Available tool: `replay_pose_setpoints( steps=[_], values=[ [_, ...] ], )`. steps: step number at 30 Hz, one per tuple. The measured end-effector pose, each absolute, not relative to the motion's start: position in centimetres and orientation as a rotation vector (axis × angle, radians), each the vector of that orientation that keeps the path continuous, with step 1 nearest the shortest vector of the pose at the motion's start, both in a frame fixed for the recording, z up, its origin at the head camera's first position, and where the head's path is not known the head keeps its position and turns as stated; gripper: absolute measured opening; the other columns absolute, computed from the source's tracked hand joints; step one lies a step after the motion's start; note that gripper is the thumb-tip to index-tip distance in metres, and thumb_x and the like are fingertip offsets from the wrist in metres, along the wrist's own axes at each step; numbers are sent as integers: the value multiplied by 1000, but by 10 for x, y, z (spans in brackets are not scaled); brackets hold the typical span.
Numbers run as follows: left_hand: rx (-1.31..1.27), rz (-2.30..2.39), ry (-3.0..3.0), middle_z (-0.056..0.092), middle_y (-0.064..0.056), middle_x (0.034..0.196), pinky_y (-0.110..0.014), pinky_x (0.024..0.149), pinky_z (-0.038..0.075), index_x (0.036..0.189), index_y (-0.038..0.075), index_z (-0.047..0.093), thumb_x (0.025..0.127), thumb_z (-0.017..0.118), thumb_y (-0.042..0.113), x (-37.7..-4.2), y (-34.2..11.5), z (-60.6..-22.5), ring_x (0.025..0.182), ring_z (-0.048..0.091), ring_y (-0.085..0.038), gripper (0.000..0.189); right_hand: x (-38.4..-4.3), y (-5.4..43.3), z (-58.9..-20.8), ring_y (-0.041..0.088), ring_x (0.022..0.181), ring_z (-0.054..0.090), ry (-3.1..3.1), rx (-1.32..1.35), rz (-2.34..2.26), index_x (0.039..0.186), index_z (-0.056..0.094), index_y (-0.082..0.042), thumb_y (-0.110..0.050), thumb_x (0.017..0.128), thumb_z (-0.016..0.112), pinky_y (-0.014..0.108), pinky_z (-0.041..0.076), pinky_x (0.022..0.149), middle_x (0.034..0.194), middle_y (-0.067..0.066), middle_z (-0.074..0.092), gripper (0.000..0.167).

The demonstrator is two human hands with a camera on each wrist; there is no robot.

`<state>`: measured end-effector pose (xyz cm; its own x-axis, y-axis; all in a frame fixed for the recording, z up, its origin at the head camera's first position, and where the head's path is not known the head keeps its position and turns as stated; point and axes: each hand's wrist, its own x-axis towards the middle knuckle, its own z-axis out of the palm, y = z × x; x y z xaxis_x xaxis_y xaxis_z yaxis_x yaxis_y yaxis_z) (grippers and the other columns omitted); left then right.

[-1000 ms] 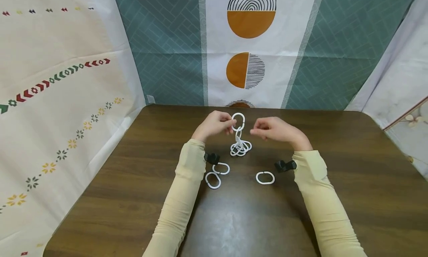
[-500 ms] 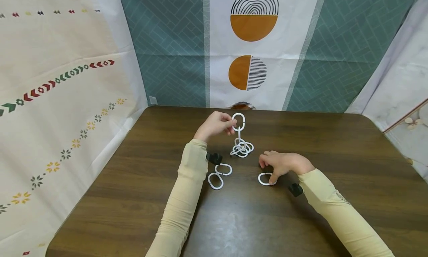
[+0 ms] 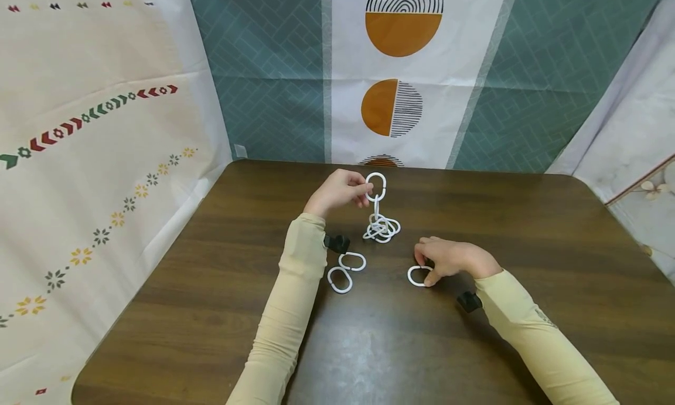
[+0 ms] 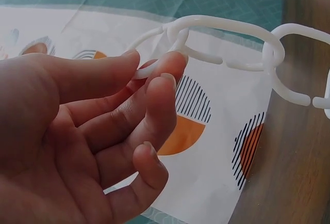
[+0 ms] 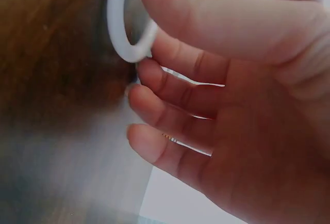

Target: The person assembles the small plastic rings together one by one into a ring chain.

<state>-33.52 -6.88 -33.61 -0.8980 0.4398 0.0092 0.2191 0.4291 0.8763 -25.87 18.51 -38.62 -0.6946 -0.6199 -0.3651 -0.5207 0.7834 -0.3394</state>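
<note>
My left hand (image 3: 340,192) pinches the top link of a white plastic chain (image 4: 221,24) between thumb and forefinger. In the head view the chain hangs from that hand, and its lower links (image 3: 396,224) lie heaped on the table. Open-ended oval links pass through one another in the left wrist view. To the right and nearer, my right hand (image 3: 454,258) has thumb and forefinger on a single white chain link (image 3: 409,274) at the tabletop. Part of that link (image 5: 116,28) is hidden behind the thumb in the right wrist view.
Two more white links, one farther link (image 3: 364,261) and one nearer link (image 3: 329,277), lie touching or overlapping beside the left wrist. They rest on a brown wooden table (image 3: 211,311). Patterned cloths (image 3: 274,112) hang behind and at both sides.
My right hand has come down and nearer from beside the chain to the single link, and its fingers now close on it. The left hand still holds the chain up.
</note>
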Motion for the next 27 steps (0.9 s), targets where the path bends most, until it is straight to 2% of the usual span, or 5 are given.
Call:
replay_pose_setpoints(
  steps=[5, 9, 14, 20, 27],
  values=[
    [575, 1443, 2481, 66, -3, 68, -24, 67, 52, 94, -6, 66, 96, 60, 16, -336, -71, -336, 72, 67, -31, 22, -264, 187, -388, 8, 66, 42, 2487, -940, -402, 85, 49, -9, -5, 77, 79, 21, 36, 62, 73, -1, 48, 31],
    [582, 1430, 2489, 67, -5, 69, -23, 67, 52, 93, -5, 66, 96, 60, 16, -336, -71, -337, 64, 65, -21, 21, -270, 194, -390, 4, 64, 43, 2512, -1047, -486, 82, 53, -9, 6, 79, 70, 20, 38, 60, 71, -4, 51, 23],
    [607, 1436, 2492, 67, -5, 67, -23, 65, 52, 94, -8, 65, 96, 60, 14, -338, -70, -336, 56, 60, -9, 23, -282, 199, -382, 3, 58, 49, 2571, -1064, -596, 84, 58, -7, 2, 85, 66, 21, 44, 54, 71, -1, 58, 12],
    [624, 1418, 2506, 67, -5, 67, -22, 64, 52, 94, -7, 66, 95, 61, 16, -339, -70, -335, 59, 62, -13, 23, -297, 194, -368, 14, 50, 55, 2640, -1041, -705, 88, 62, -6, -4, 91, 63, 23, 45, 49, 67, 4, 61, 4],
    [604, 1409, 2546, 67, -2, 66, -21, 59, 47, 90, -1, 67, 94, 63, 18, -337, -72, -338, 61, 60, -18, 20, -313, 176, -359, 5, 50, 48, 2717, -1065, -860, 94, 69, -9, -13, 92, 65, 24, 43, 50, 65, 3, 61, 5]
  ],
)
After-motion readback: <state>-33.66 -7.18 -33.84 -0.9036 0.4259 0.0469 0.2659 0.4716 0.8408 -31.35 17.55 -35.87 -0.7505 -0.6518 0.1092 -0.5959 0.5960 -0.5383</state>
